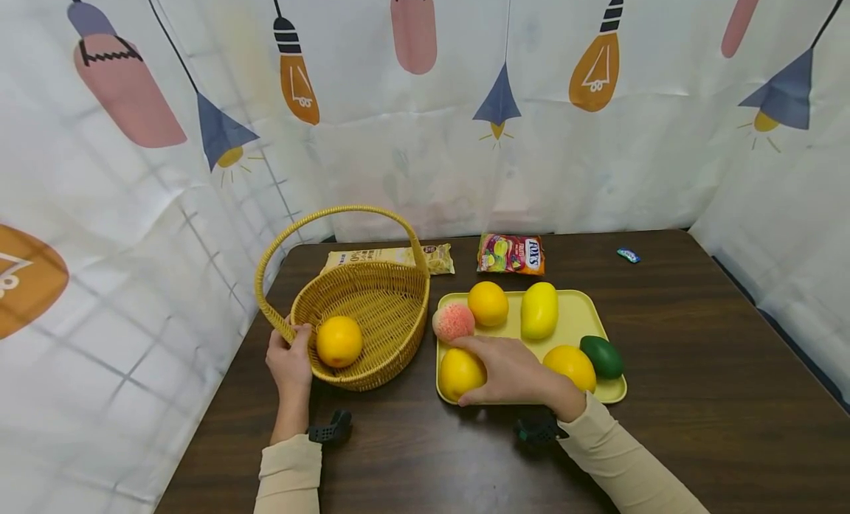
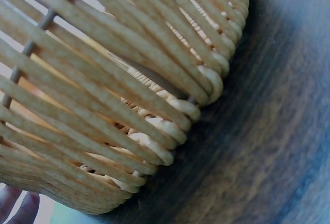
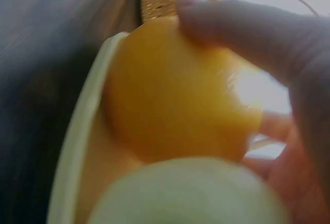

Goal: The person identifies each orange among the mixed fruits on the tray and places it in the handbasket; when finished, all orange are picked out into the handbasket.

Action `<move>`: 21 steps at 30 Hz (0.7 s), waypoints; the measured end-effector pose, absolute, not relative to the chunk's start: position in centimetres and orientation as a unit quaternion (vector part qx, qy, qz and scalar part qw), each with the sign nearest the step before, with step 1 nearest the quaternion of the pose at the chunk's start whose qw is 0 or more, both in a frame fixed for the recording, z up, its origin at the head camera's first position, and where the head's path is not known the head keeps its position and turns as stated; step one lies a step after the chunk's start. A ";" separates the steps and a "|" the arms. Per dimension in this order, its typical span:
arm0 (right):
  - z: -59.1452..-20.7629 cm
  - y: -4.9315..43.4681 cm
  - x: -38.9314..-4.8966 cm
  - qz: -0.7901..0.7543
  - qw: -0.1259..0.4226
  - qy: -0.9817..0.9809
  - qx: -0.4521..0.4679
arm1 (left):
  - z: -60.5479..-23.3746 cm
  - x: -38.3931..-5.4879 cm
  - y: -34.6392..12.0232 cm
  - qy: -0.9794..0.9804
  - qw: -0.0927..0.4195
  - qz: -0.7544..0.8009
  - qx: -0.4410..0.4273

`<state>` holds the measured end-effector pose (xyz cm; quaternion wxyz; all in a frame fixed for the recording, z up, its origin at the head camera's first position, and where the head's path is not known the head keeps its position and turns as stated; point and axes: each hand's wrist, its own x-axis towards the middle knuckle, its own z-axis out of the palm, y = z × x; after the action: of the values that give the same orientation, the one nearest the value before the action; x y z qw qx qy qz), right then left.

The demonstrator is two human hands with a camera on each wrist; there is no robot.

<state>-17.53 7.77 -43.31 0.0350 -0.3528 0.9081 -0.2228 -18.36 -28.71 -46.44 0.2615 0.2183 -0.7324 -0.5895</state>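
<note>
At the left side of a woven basket (image 1: 381, 285), my left hand (image 1: 291, 359) grips the rim near the foot of the tall handle. Inside the basket lies one orange (image 1: 339, 342). My right hand (image 1: 514, 370) holds another orange (image 1: 460, 375) at the front left corner of the yellow tray (image 1: 578, 311). Thumb and fingers lie on opposite sides of this orange (image 3: 180, 95) in the right wrist view. Also on the tray are a peach (image 1: 454, 322), an orange (image 1: 488, 304), a yellow mango (image 1: 539, 310), a further orange (image 1: 572, 366) and a dark green avocado (image 1: 601, 357).
Behind the basket lies a long beige packet (image 1: 438, 259), partly hidden. A red fruit candy bag (image 1: 510, 254) lies behind the tray. Further right is a small blue wrapped sweet (image 1: 628, 255). A white printed curtain (image 1: 425, 167) hangs at the back of the dark wooden table (image 1: 697, 352).
</note>
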 end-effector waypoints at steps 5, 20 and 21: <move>-43.5 7.7 -17.6 -0.264 0.016 0.890 -0.372 | -46.4 -18.3 -28.6 -0.735 0.267 -0.585 0.215; -42.2 6.8 -17.4 -0.454 0.007 0.823 -0.342 | -46.4 -18.3 -28.6 -0.730 0.267 -0.591 0.217; -42.1 6.5 -17.4 -0.465 0.000 0.818 -0.337 | -46.4 -18.3 -28.6 -0.728 0.268 -0.592 0.219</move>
<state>-17.40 6.49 -42.05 0.0004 -0.3368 0.8185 -0.4654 -18.28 -28.61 -46.45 0.2676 0.2186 -0.7283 -0.5917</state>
